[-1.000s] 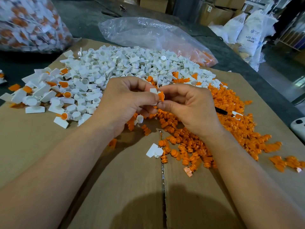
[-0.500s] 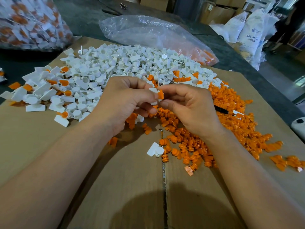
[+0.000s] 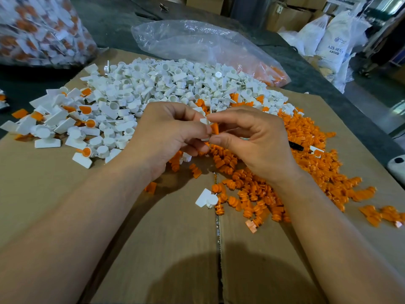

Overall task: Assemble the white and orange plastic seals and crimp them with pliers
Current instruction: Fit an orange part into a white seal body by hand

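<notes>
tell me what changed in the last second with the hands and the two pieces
Little changed. The left hand keeps its pinch on the white seal piece and the right hand keeps the orange insert against it; whether it went further in cannot be told. The white pile, orange pile and cardboard stayed as they were.

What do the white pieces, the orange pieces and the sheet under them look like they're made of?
White pieces: likely molded plastic, matte, with uniform color and crisp tabs and cups. Orange pieces: likely plastic too, slightly glossy, with identical ribbed shapes. Sheet: brown cardboard, dull and fibrous-looking, with a seam down the middle like a flattened box.
</notes>
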The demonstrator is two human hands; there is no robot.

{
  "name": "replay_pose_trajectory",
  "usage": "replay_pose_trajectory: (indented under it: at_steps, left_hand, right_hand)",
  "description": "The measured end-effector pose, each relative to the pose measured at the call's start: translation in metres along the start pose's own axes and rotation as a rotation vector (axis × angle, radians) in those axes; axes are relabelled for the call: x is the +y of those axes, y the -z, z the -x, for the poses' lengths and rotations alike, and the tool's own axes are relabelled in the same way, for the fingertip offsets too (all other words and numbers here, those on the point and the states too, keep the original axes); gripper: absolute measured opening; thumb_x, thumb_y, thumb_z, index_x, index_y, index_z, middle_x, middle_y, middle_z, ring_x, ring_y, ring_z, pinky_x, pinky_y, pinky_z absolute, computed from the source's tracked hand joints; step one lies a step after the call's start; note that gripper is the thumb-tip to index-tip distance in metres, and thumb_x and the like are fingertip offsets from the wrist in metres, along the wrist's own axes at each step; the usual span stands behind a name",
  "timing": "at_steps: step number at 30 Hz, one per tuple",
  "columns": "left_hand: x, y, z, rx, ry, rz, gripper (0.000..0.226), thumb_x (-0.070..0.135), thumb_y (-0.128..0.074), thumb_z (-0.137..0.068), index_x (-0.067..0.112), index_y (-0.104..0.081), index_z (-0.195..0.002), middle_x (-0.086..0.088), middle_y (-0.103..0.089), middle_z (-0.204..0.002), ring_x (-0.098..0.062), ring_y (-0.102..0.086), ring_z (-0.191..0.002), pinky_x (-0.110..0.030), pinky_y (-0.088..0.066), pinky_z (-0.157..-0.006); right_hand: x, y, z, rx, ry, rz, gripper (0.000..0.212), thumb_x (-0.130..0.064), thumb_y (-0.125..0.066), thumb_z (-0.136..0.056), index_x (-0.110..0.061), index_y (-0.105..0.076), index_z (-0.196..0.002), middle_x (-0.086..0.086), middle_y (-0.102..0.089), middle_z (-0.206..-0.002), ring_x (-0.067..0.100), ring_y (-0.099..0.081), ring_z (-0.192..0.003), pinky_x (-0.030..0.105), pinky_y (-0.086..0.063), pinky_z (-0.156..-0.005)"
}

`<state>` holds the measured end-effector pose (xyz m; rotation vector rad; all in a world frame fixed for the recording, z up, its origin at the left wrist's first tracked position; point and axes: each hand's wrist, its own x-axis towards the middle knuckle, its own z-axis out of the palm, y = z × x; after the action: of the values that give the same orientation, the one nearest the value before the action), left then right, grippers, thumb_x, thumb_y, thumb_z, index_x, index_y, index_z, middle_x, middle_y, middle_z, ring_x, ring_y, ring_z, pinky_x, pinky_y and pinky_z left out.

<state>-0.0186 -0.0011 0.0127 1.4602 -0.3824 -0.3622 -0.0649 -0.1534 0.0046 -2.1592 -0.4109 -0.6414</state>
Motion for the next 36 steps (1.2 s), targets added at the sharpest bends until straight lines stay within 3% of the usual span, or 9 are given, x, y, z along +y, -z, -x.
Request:
replay_pose_trajectory:
  at_steps: [4,18,33,36]
  left_hand:
    - [-0.0006,-0.0009,0.0006,-0.009,-0.011,0.007,0.017,-0.009,-0.066,-0.073,0.005,-0.062,-0.065,-0.003,-0.063,-0.049,-0.012,-0.06,-0.042,-0.018,-0.049,-0.042]
    - [-0.002,-0.0026,0.0,0.018,-0.018,-0.023,0.017,-0.01,-0.064,-0.07,0.004,-0.06,-0.062,-0.004,-0.06,-0.047,-0.014,-0.06,-0.041,-0.018,-0.047,-0.041]
    - [-0.0038,-0.0023,-0.0004,-0.013,-0.056,-0.023,0.019,-0.009,-0.064,-0.075,0.007,-0.061,-0.065,-0.002,-0.063,-0.048,-0.01,-0.06,-0.042,-0.016,-0.047,-0.042]
    - [-0.0045,-0.0032,-0.0012,0.02,-0.069,-0.016,0.018,-0.009,-0.065,-0.075,0.006,-0.061,-0.064,-0.001,-0.062,-0.048,-0.011,-0.059,-0.041,-0.016,-0.047,-0.042]
  right_hand:
    - [0.0011,0.0001,0.0,0.04,0.012,-0.002,0.04,-0.009,-0.071,-0.071,-0.013,-0.057,-0.109,-0.004,-0.063,-0.091,0.012,-0.065,-0.086,0.029,-0.055,-0.079]
    - [0.0028,-0.0018,0.0001,0.052,0.02,0.03,0.039,-0.003,-0.073,-0.069,0.0,-0.061,-0.106,0.001,-0.064,-0.091,0.011,-0.064,-0.086,0.024,-0.054,-0.079]
    - [-0.0006,-0.001,-0.0002,0.05,0.019,0.09,0.036,-0.004,-0.072,-0.07,0.002,-0.064,-0.104,0.002,-0.065,-0.092,0.015,-0.066,-0.087,0.028,-0.055,-0.08]
    - [-0.0044,0.0008,-0.0009,-0.009,-0.043,0.064,0.045,-0.012,-0.076,-0.068,-0.008,-0.061,-0.11,-0.004,-0.064,-0.094,0.009,-0.064,-0.09,0.023,-0.053,-0.082]
